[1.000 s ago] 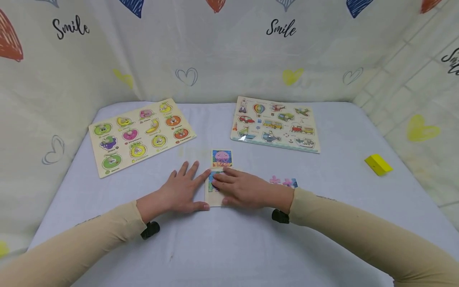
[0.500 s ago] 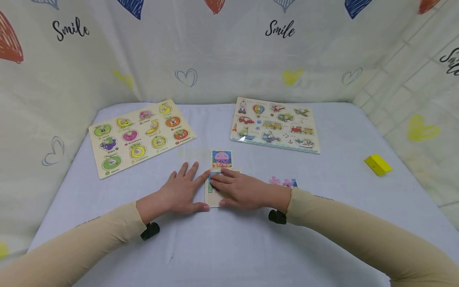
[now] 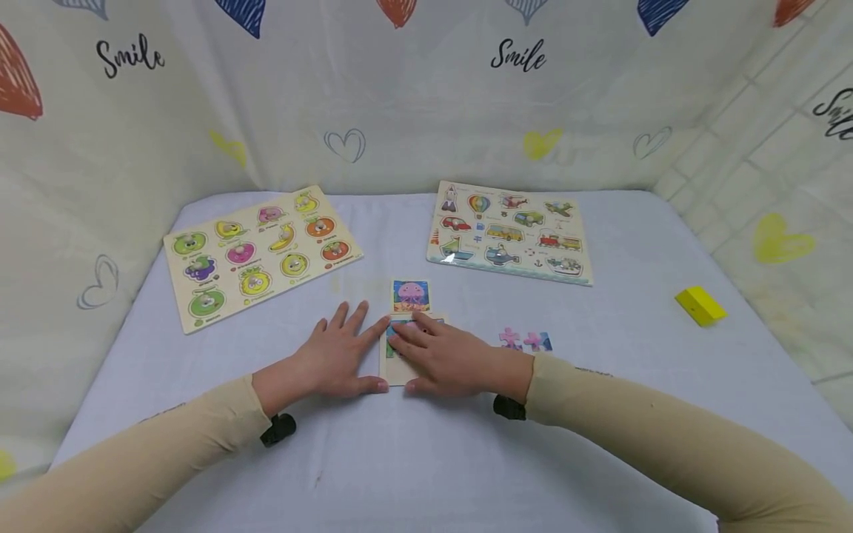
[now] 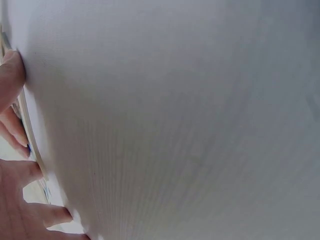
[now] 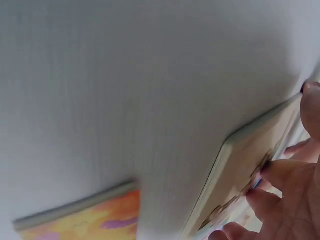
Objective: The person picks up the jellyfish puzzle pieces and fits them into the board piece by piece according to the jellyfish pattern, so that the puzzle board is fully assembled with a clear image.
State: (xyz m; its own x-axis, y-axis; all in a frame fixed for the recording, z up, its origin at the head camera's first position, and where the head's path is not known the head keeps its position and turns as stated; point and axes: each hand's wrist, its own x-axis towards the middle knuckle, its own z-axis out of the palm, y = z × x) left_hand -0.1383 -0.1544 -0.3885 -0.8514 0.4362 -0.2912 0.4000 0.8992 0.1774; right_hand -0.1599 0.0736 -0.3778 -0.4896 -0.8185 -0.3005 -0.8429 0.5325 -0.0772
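A small wooden jigsaw board (image 3: 393, 376) lies on the table between the two hands, part of its blue picture visible at the upper left. My left hand (image 3: 336, 355) rests flat with spread fingers, its index finger and thumb at the board's left edge. Over the board lies my right hand (image 3: 449, 357), covering much of it. In the right wrist view its fingertips (image 5: 272, 175) touch the picture pieces set in the pale board (image 5: 247, 165), while the thumb (image 5: 311, 107) sits at the near edge. Loose pink and blue jigsaw pieces (image 3: 509, 338) lie right of the right hand.
A jellyfish picture card (image 3: 411, 295) lies just beyond the board. Behind stand out a fruit puzzle board (image 3: 269, 279) at left and a vehicle puzzle board (image 3: 513, 272) at right. A yellow block (image 3: 701, 306) is near the table's right side. Printed cloth (image 3: 426, 96) hangs behind.
My right hand has shifted slightly left and toward me over the board, uncovering a little more of the board's upper right and the loose pieces. The left hand stays in place.
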